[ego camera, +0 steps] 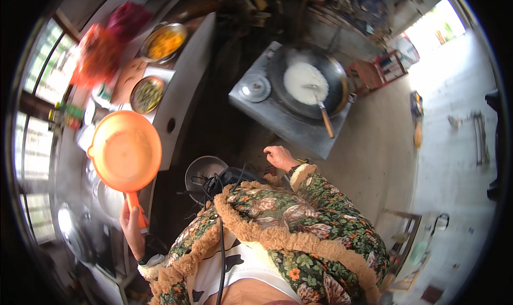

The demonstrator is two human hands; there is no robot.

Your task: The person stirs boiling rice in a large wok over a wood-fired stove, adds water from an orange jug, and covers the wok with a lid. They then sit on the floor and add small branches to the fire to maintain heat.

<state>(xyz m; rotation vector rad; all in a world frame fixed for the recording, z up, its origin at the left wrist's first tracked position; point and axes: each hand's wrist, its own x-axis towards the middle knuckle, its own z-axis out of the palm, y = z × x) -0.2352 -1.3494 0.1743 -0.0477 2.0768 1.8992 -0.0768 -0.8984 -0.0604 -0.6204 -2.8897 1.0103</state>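
Observation:
My left hand grips the handle of an orange plastic dipper, which is raised over the counter's edge at the left. My right hand, its fingers loosely curled, holds nothing that I can see; it hangs in front of my body, below the stove. A large black wok sits on the stove with a white, steaming food in it. A wooden-handled spatula rests in the wok, its handle over the rim. Beside the wok lies a round metal stove lid.
On the left counter stand a bowl of green vegetables, a metal bowl of orange-yellow food and a red plastic bag. A metal bucket stands low before me. A red wooden chair is beyond the stove.

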